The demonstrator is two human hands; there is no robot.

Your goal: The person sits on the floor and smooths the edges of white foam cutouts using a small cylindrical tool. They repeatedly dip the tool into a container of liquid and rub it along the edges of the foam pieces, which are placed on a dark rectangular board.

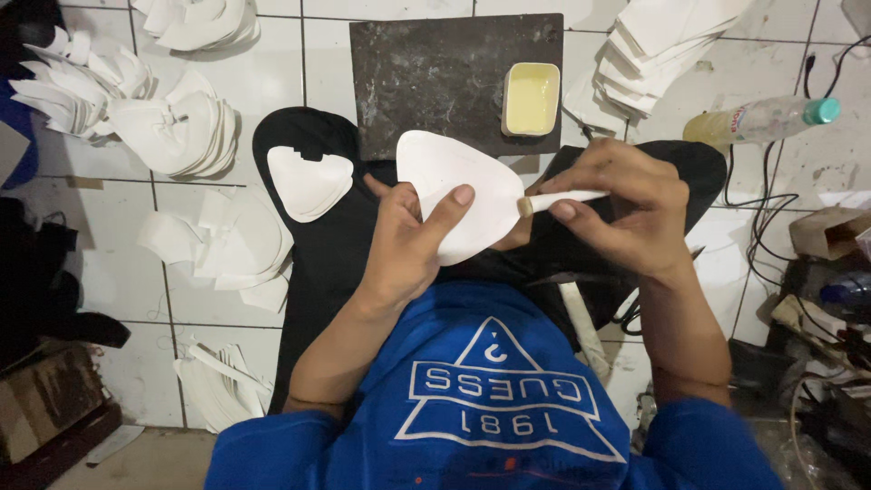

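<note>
Blue shirt [490, 399] cropped; left hand [404, 245] half-covers white cutout [463, 195].

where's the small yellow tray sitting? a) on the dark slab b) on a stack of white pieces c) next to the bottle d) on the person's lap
a: the yellow tray rests on the right part of the dark slab, beyond the white piece held in the left hand.
</note>
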